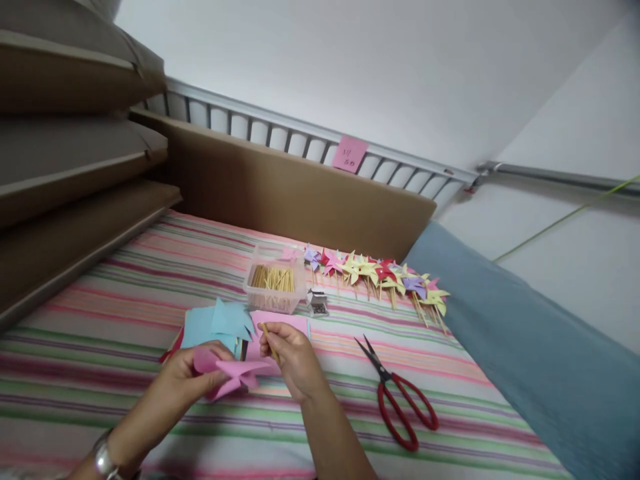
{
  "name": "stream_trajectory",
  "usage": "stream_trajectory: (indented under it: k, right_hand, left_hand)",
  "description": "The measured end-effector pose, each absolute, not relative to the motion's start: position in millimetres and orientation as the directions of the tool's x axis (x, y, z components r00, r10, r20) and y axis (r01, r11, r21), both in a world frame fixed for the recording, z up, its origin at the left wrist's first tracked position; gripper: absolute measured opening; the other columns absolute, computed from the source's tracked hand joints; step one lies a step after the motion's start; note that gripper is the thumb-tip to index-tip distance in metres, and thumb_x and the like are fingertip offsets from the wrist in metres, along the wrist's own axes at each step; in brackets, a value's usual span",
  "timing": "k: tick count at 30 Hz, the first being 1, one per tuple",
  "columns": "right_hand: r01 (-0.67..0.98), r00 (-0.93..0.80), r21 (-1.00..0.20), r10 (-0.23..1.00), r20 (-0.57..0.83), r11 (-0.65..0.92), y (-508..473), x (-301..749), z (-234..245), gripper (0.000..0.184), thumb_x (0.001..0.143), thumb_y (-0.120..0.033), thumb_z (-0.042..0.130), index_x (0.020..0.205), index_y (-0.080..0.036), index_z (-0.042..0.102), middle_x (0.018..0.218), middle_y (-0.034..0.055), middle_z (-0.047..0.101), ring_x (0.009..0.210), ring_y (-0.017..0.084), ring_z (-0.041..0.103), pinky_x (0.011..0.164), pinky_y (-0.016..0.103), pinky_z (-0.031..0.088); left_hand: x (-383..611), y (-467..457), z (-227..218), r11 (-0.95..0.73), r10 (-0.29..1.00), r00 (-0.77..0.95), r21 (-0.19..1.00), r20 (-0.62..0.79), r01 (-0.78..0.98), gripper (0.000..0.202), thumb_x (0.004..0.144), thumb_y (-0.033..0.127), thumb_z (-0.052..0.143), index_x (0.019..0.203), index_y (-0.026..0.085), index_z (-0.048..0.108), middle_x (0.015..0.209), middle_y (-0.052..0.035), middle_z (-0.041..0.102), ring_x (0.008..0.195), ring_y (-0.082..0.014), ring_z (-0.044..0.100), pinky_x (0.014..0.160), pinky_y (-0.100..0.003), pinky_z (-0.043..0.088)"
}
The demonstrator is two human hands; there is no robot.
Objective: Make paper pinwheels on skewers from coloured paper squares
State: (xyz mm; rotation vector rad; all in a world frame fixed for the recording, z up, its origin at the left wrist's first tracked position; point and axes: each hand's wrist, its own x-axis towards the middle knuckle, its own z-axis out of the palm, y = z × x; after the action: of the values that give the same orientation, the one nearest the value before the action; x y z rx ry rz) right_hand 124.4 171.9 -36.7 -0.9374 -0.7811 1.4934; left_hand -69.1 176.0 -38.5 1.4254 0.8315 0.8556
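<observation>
Lower centre of the frame, over a striped bed [150, 267]: the left hand [185, 381] pinches a folded pink pinwheel [233, 377], its blades fanning right. The right hand [296, 361] grips a thin wooden stick [270, 343], steeply tilted, its top end pointing upper left. Red scissors [403, 403] lie to the right.

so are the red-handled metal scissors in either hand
No, the red-handled metal scissors lie open on the striped cloth, apart from the right hand.

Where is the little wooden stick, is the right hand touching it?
Touching. The head view shows the right hand pinching the wooden stick between its fingertips, above the pink paper pinwheel that the left hand holds.
</observation>
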Motion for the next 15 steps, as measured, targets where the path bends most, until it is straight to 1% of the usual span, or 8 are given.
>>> stream_trajectory:
  k: [3,7,9,11,13,15]
  right_hand:
    - [-0.479,-0.053,-0.863,0.987,-0.153,-0.16,171.8,127.7,-39.2,0.022,0.062,-0.027,0.076,0.079,-0.014,0.068,0.066,0.0008,0.063,0.06,0.01,0.055,0.064,0.024,0.042]
    - [-0.451,-0.064,-0.876,0.985,-0.16,-0.172,170.4,127.7,-44.1,0.02,0.061,-0.024,0.076,0.076,-0.014,0.067,0.066,0.0005,0.065,0.061,0.01,0.057,0.064,0.024,0.044]
    - [-0.431,-0.094,-0.884,0.983,-0.157,-0.182,169.4,126.8,-44.4,0.019,0.062,-0.024,0.075,0.076,-0.015,0.067,0.067,-0.0001,0.064,0.06,0.01,0.057,0.063,0.025,0.044]
    - [-0.416,-0.13,-0.888,0.98,-0.153,-0.194,167.8,125.5,-43.2,0.018,0.064,-0.025,0.074,0.077,-0.015,0.067,0.067,-0.0004,0.064,0.059,0.01,0.057,0.064,0.025,0.044]
    - [-0.399,-0.153,-0.893,0.975,-0.161,-0.21,165.8,123.5,-41.4,0.017,0.065,-0.026,0.073,0.076,-0.015,0.066,0.066,-0.0006,0.064,0.06,0.01,0.057,0.064,0.025,0.044]
    - [-0.373,-0.168,-0.902,0.972,-0.165,-0.217,163.8,121.1,-39.7,0.016,0.066,-0.027,0.072,0.075,-0.015,0.065,0.066,-0.0006,0.064,0.061,0.01,0.057,0.064,0.025,0.044]
  left_hand:
    - [-65.2,177.5,-40.1,-0.09,0.874,0.483,0.994,0.048,0.064,0.017,0.076,0.034,0.062,0.073,0.018,0.067,0.074,-0.0031,0.062,0.071,-0.017,0.057,0.065,-0.025,0.042]
    - [-60.6,176.8,-43.0,-0.159,0.886,0.456,0.978,0.08,0.137,0.011,0.077,0.031,0.063,0.075,0.021,0.067,0.076,-0.0024,0.066,0.08,-0.0182,0.06,0.073,-0.025,0.044]
    - [-59.0,175.2,-42.7,-0.221,0.888,0.439,0.963,0.134,0.155,0.008,0.077,0.029,0.063,0.077,0.022,0.068,0.08,-0.002,0.068,0.087,-0.0187,0.061,0.083,-0.026,0.044]
    - [-58.1,173.6,-40.8,-0.298,0.872,0.446,0.942,0.204,0.153,0.006,0.078,0.027,0.063,0.077,0.023,0.068,0.081,-0.0012,0.07,0.089,-0.0178,0.062,0.091,-0.028,0.042]
    - [-58.1,172.5,-38.4,-0.372,0.848,0.454,0.916,0.272,0.147,0.006,0.078,0.024,0.062,0.078,0.024,0.068,0.081,-0.0003,0.07,0.087,-0.0169,0.063,0.095,-0.03,0.04]
    - [-59.2,172.4,-37.0,-0.43,0.829,0.458,0.89,0.322,0.154,0.007,0.078,0.021,0.062,0.079,0.024,0.068,0.081,0.0002,0.07,0.086,-0.0167,0.063,0.095,-0.031,0.041]
